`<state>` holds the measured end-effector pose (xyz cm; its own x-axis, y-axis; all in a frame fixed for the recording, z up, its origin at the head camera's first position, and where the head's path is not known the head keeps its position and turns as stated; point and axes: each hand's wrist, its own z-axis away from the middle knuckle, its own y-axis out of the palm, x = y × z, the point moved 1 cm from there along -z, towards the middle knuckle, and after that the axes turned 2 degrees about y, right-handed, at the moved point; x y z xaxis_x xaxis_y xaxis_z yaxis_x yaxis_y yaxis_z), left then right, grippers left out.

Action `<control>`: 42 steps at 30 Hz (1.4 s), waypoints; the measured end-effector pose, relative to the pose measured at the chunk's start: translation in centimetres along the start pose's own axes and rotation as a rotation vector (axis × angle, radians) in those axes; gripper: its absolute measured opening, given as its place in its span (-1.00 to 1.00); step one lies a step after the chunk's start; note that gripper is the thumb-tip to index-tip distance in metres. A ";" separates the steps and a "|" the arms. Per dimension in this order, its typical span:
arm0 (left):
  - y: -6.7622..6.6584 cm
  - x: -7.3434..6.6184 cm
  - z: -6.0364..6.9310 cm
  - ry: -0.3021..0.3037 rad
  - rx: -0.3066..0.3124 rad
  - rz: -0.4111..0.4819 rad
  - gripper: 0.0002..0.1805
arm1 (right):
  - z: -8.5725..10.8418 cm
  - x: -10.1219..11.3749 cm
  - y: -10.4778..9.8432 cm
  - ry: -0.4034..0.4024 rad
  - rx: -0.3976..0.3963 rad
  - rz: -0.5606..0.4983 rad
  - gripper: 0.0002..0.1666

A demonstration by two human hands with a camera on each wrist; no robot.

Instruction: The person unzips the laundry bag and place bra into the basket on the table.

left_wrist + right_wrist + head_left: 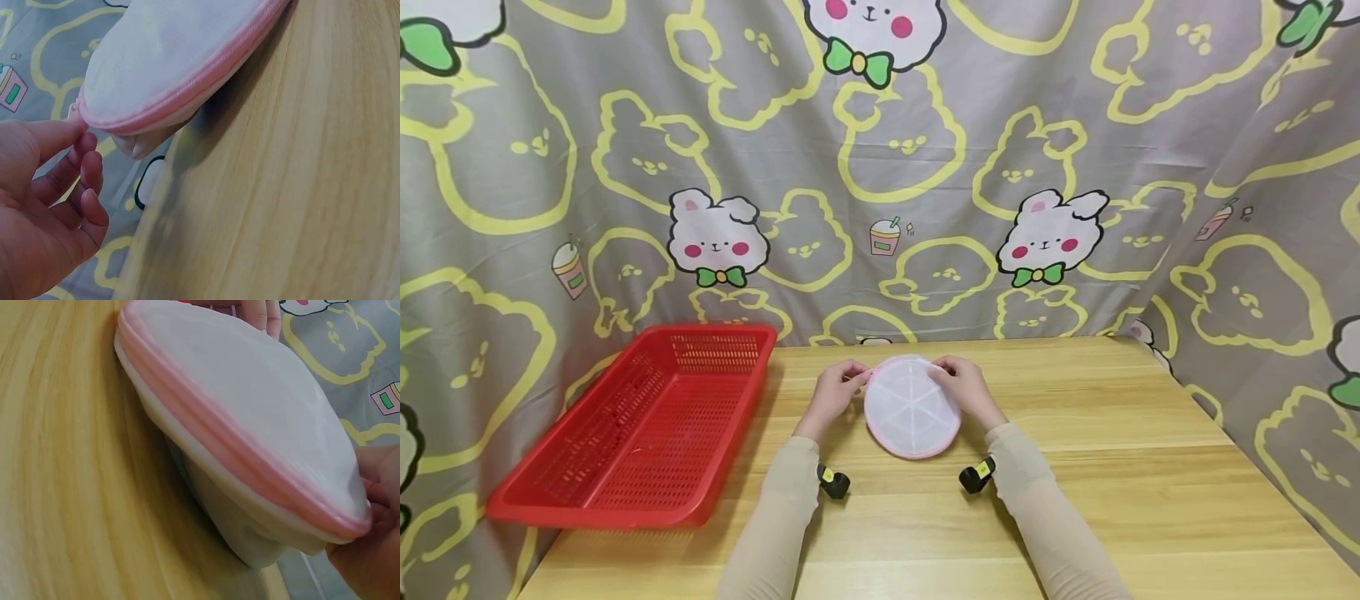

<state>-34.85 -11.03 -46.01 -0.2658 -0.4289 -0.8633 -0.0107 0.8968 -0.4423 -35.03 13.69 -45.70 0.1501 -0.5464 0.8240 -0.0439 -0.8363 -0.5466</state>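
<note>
A round white zip pouch [913,408] with a pink zip round its rim stands slightly raised at the middle of the wooden table. Pale lines divide its top like spokes. At its far left edge my left hand [837,392] pinches the small pink zip pull [75,112] between thumb and forefinger; the other fingers curl loosely below. My right hand [964,387] grips the far right edge, thumb on the white top. The right wrist view shows the pouch's soft, deeper body [231,515] beneath the rim, its fingers partly hidden there.
A red plastic basket [700,492] with slotted sides sits at the table's left. Behind the wooden table [1112,483] hangs a grey curtain [910,175] printed with cartoon rabbits. Small black cameras are strapped to both wrists.
</note>
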 end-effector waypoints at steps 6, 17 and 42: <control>-0.1 -0.1 0.0 0.001 0.016 -0.021 -0.84 | 0.0 -0.1 0.2 0.024 -0.044 -0.068 -0.73; -0.6 -0.1 0.0 0.063 0.039 -0.095 -0.85 | 0.0 0.0 0.3 0.065 -0.071 -0.121 -0.74; -0.7 -0.5 0.1 0.104 0.057 -0.128 -0.87 | -0.1 -0.3 -0.1 0.154 -0.098 -0.222 -0.73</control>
<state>-34.60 -11.49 -45.27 -0.3640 -0.5229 -0.7708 0.0033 0.8268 -0.5624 -35.20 13.88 -45.85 0.0155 -0.3435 0.9390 -0.1231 -0.9327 -0.3391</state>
